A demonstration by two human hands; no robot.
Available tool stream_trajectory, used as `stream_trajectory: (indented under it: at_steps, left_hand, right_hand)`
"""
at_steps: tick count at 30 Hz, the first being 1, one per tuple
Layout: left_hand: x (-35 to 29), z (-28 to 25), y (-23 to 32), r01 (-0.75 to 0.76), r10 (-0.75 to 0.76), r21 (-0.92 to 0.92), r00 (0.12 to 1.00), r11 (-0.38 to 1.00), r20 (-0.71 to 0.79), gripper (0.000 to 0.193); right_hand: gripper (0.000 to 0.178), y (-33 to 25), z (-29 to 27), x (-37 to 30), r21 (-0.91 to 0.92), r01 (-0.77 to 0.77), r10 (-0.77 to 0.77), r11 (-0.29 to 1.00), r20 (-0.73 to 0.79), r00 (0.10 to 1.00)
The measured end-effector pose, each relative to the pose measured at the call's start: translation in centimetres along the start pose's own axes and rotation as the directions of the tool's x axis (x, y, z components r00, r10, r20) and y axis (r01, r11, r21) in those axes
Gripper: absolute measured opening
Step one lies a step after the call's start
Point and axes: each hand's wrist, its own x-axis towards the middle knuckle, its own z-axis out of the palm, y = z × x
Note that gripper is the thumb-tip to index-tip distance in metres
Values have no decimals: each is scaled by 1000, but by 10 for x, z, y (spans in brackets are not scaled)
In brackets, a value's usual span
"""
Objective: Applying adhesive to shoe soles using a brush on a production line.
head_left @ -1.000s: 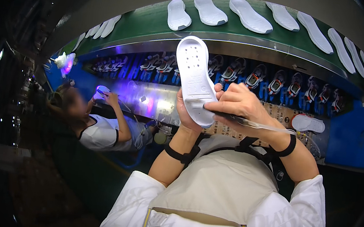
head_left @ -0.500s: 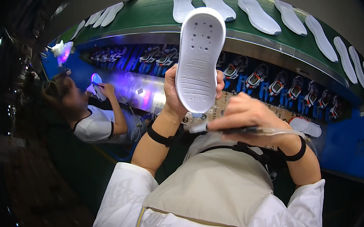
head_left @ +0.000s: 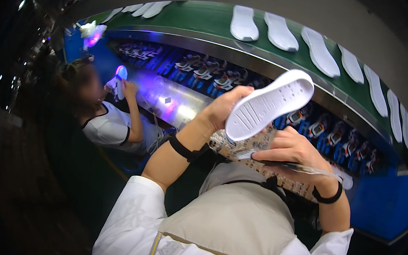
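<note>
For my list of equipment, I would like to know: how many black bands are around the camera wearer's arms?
2. One band is around the left forearm, and another band is around the right wrist. Others may be hidden.

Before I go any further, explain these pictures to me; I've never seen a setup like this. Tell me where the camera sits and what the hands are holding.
There is no machine arm here: these are a person's own bare hands, seen by a wide fisheye camera worn on the head and looking down, so straight edges bend. The left hand holds a white shoe sole. The right hand holds a dark slim tool with a pale tip. Beyond, more white soles lie on a green surface, with shoe parts in a row below it. Another person works at the left.
</note>
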Motion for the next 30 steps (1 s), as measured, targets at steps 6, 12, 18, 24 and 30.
stream_trajectory:
  at_steps: [6, 12, 18, 24, 30]
  left_hand:
    - [-7, -19, -13, 4, -7, -166, 1000, 986, -16, 63]
    - [7, -15, 90, -301, 301, -1, 954, 954, 6, 69]
    - [63, -85, 118, -547, 294, -277, 735, 790, -611, 73]
    - [28, -151, 146, -508, 665, 480, 285, 715, -690, 47]
    - [-37, -280, 288, -140, 735, 782, 473, 607, -486, 16]
  right_hand:
    - [37, 6, 0, -7, -83, -39, 44, 996, 63, 997]
    - [36, 15, 10, -21, -61, -198, 177, 978, -246, 953]
    - [33, 48, 26, -17, 59, -268, 274, 962, -273, 922]
    - [27, 64, 35, -28, 146, -412, 437, 899, -282, 854]
    - [27, 86, 45, -41, 229, -551, 596, 803, -286, 750]
